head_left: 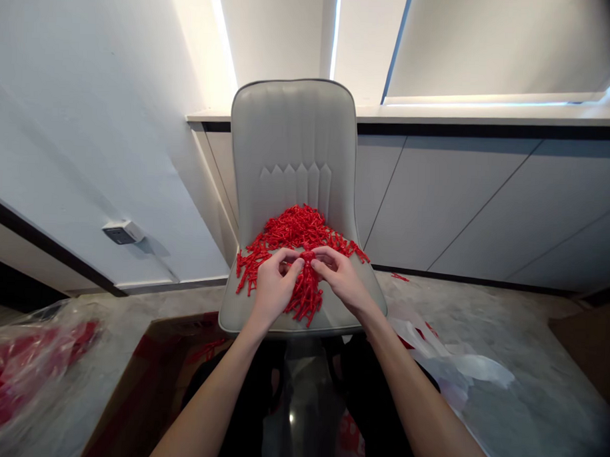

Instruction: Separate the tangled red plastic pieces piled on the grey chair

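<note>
A heap of small, shiny red stick-like pieces (298,225) lies on the seat of a grey padded chair (237,309). In front of the heap, my left hand (276,277) and my right hand (339,275) meet with thumbs and fingers pinched together. Between them is a bunch of the same red pieces (306,296), gripped at its top and fanning down toward the seat's front edge. What exactly the pieces are is too small to make out. My fingertips partly hide the top of the bunch.
An open cardboard box (144,376) stands on the floor below the seat at left. Clear plastic bags with red contents (35,366) lie farther left. White plastic wrapping (450,360) is at right. One red piece (400,277) lies near the grey cabinets (436,200).
</note>
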